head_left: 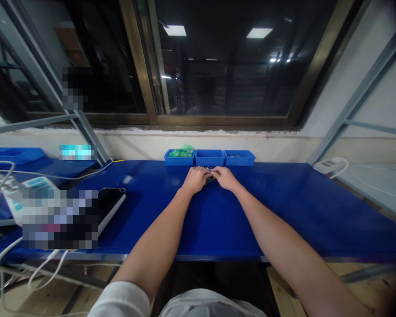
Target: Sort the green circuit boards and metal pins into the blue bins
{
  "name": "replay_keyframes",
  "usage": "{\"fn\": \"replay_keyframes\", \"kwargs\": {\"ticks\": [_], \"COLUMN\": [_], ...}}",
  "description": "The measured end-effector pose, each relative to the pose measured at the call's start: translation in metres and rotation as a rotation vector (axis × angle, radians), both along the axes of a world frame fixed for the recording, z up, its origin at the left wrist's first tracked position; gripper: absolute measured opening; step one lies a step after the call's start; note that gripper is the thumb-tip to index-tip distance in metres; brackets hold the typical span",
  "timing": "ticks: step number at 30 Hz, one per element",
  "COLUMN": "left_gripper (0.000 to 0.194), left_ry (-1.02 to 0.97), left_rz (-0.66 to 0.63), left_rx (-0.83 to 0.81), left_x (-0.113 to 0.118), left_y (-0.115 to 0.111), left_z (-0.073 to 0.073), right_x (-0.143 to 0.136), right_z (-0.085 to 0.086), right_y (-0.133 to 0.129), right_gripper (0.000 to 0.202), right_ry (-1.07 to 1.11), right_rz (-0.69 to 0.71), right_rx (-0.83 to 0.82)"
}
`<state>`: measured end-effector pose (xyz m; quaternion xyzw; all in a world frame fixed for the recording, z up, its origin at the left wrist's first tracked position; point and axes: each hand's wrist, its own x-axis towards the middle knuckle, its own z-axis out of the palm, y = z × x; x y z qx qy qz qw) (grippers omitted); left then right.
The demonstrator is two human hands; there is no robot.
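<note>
My left hand [196,178] and my right hand [225,178] meet over the blue table, just in front of a row of bins. Between and under my fingertips lies a small heap of thin, shiny pieces [210,180], too small to name. The fingers of my left hand are curled together at its left side. My right thumb and fingers pinch close by, nearly touching the left. What either pinch holds is hidden.
Three blue bins stand along the back edge: the left bin [180,161] has green packets [185,152], the right bin [240,159] a few small bits. A dark-screened device [110,200] and white cables lie left. A white power strip [330,165] sits right.
</note>
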<state>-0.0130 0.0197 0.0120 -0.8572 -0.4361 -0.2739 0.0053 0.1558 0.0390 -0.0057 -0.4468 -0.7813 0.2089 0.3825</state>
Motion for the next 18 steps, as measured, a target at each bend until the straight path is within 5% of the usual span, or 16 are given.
{"fn": "replay_keyframes", "kwargs": {"ticks": [6, 10, 18], "left_gripper": [0.026, 0.027, 0.036], "left_ry": [-0.039, -0.093, -0.141], "left_rz": [-0.021, -0.043, 0.151], "left_rx": [0.014, -0.018, -0.027], "left_x": [-0.003, -0.002, -0.005], "left_y": [0.002, 0.001, 0.003], "left_z": [0.0, 0.0, -0.002], "right_x": [-0.002, 0.0, 0.012], "right_z": [0.0, 0.005, 0.007], "right_y": [0.0, -0.003, 0.001], "right_gripper": [0.019, 0.024, 0.026], "right_ry": [0.405, 0.484, 0.325], "right_rz": [0.063, 0.076, -0.37], "right_rx": [-0.218, -0.275, -0.13]}}
